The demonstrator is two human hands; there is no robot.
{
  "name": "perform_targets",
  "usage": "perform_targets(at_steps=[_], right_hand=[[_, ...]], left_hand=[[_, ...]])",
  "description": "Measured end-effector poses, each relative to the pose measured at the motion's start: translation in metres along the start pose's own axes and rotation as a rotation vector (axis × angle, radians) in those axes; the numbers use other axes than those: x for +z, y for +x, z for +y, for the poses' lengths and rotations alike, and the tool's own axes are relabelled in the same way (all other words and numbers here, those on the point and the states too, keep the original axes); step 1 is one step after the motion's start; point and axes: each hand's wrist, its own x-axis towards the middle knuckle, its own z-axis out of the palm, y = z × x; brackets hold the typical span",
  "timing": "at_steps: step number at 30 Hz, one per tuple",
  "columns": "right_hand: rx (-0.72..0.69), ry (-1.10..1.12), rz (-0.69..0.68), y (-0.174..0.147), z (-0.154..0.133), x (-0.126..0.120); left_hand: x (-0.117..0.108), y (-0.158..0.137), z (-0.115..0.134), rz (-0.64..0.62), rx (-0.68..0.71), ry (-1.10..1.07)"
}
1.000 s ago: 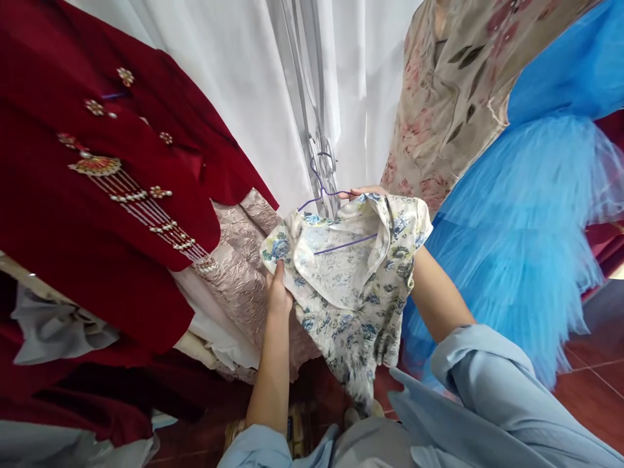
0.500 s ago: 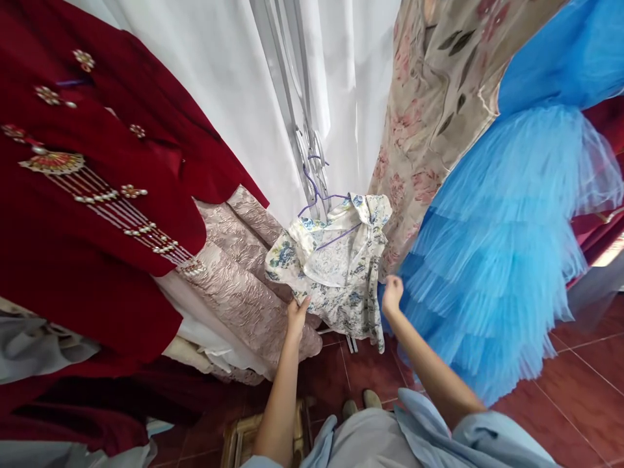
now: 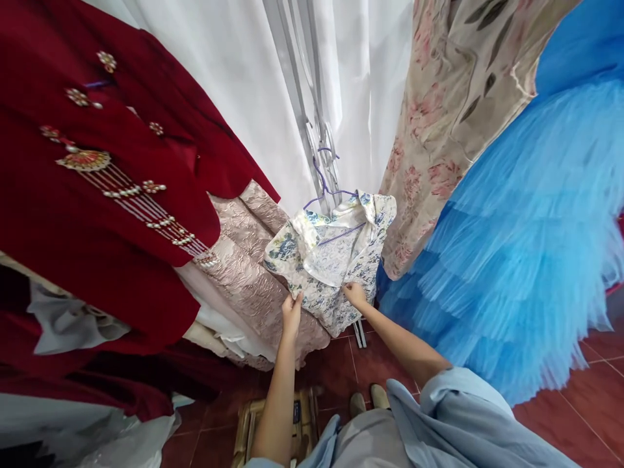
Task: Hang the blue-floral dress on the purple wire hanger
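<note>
A small white blouse with a blue floral print (image 3: 316, 298) hangs on a purple hanger (image 3: 324, 187) in front of me. Its wide neckline hangs open and the hanger's bar shows through it. My left hand (image 3: 291, 311) pinches the blouse's lower left edge between thumb and fingers. At the bottom point of the neckline, my right hand (image 3: 355, 294) is closed on the fabric, thumb and fingers together.
A dark red beaded garment (image 3: 160, 273) and a pink brocade garment (image 3: 253, 276) hang on the left. To the right are a beige floral dress (image 3: 424, 143) and a blue tulle dress (image 3: 511, 260). White curtains (image 3: 244, 84) hang behind; a wooden piece (image 3: 305, 416) stands on red floor tiles (image 3: 336, 370).
My right hand has moved left from the blouse's right side to the bottom of its neckline. My left hand stays on the left edge. The view has shifted slightly.
</note>
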Motion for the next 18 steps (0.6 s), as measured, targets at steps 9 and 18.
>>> perform_targets(at_steps=[9, 18], right_hand=[[0.040, -0.140, 0.046, 0.004, -0.005, 0.010], [-0.056, -0.183, 0.040, 0.006, -0.009, 0.010]], left_hand=[[-0.006, -0.005, -0.014, -0.043, 0.052, -0.015], [-0.015, -0.005, -0.018, -0.062, 0.029, -0.060]])
